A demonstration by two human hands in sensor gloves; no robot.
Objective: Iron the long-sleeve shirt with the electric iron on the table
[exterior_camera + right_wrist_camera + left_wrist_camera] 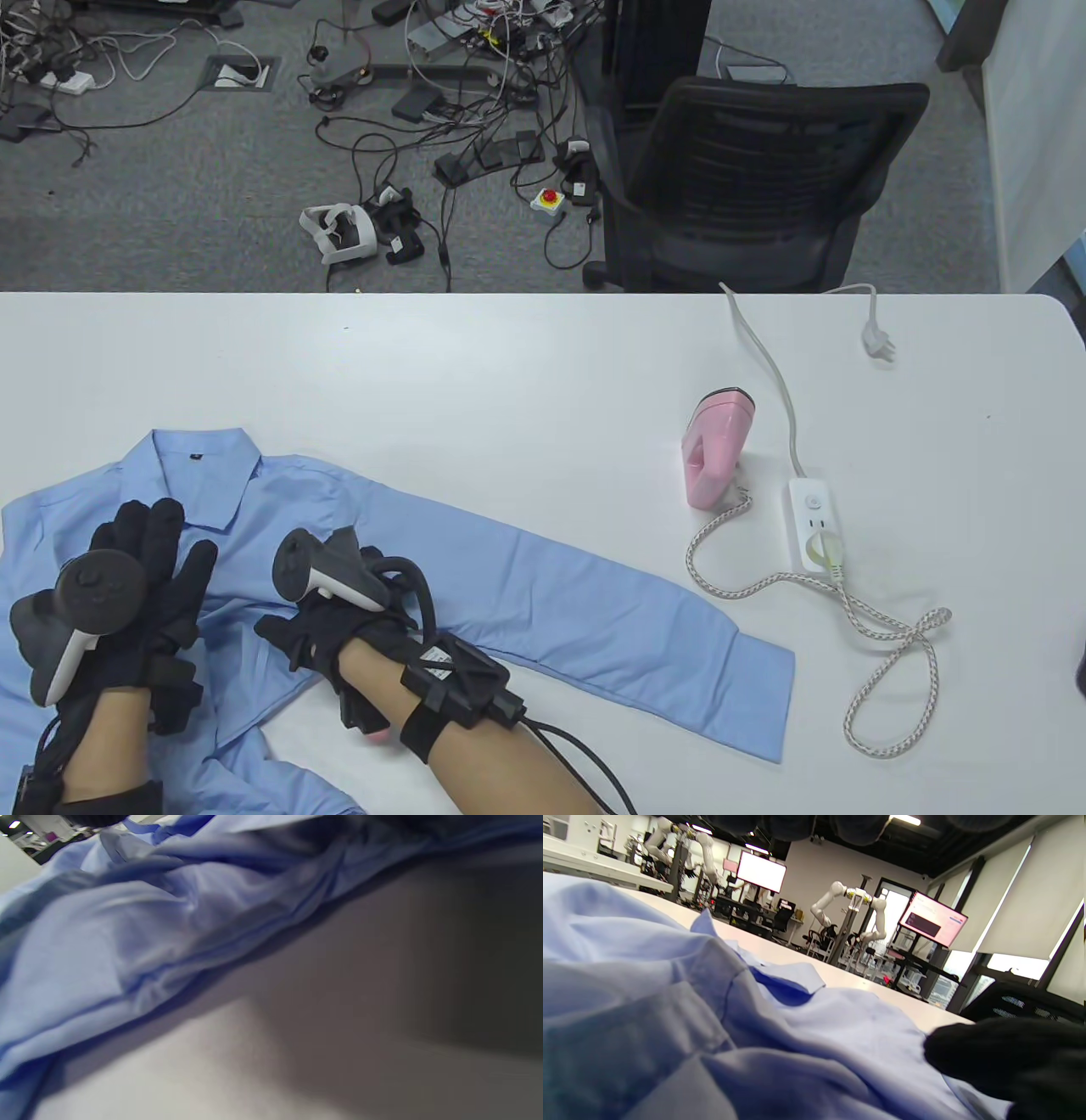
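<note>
floor: grey carpet past the table's far edge, covered in loose cables, with a black office chair (747, 170) at about 1 o'clock.
table: white table (509, 365) fills the lower two thirds of the table view.
shirt: light blue long-sleeve shirt (356, 518) lies at the table's 8 o'clock corner, collar pointing to 12, one sleeve stretched out flat toward 4 o'clock with its cuff near the front edge. pretty rumpled around the body, you can see the folds in both wrist views (670, 1005) (106, 942).
left hand: left hand (153, 577) lies flat on the shirt's chest just below the collar, fingers straight and spread, pointing to 12. pressing on the cloth, not gripping it.
right hand: right hand (339, 620) sits on the shirt right beside the left, at its 3 o'clock, close to where the sleeve joins the body. fingers are hidden under the tracker so can't tell if it's pinching fabric or just resting.
iron: little pink electric iron (717, 450) stands on the bare table at 3 o'clock from the hands, well apart from the shirt, nobody touching it.
power strip: white power strip (816, 522) just to the iron's right, the iron's braided cord (882, 645) plugged in and looping toward 5 o'clock.
</note>
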